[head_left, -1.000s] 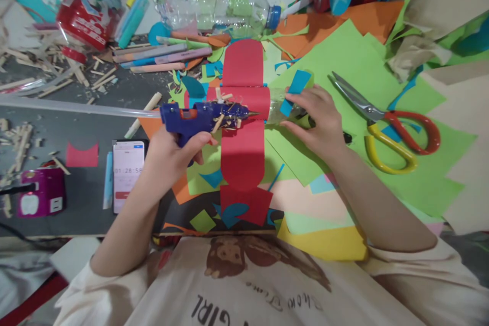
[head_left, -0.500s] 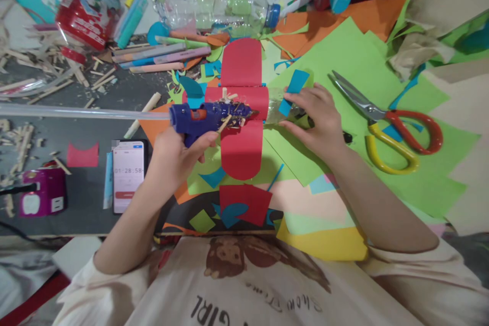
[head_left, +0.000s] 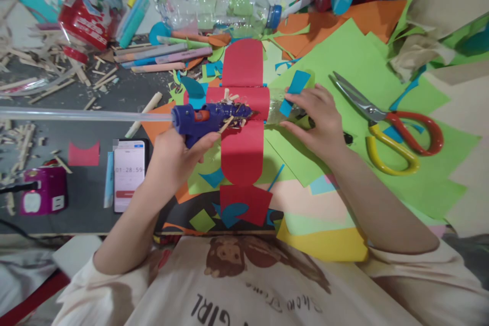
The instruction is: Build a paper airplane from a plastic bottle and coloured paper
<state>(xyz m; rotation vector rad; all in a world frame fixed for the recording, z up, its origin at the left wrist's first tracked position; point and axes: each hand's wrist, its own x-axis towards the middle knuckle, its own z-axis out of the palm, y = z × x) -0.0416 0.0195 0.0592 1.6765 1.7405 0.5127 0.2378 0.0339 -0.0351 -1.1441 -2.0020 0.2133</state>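
Note:
My left hand (head_left: 173, 155) grips the handle of a blue glue gun (head_left: 208, 117), whose nozzle points right at the red paper band round a clear plastic bottle (head_left: 277, 109). A long clear glue stick (head_left: 76, 113) runs out of the gun's back to the left. Red paper wings (head_left: 242, 107) stick out above and below the bottle's body. My right hand (head_left: 319, 119) is closed over the bottle's right part, next to a blue paper strip (head_left: 293, 90) stuck on it. Wood splinters cling to the gun's front.
Red-and-yellow scissors (head_left: 397, 130) lie right of my right hand on green paper sheets (head_left: 355, 61). A phone (head_left: 129, 173) showing a timer and a purple box (head_left: 42, 196) lie at the left. Another clear bottle (head_left: 221, 10), markers (head_left: 164, 53) and wood sticks (head_left: 46, 76) fill the back.
My left hand has moved the glue gun a little to the right, bringing its nozzle onto the red band. The right hand has kept its hold on the bottle.

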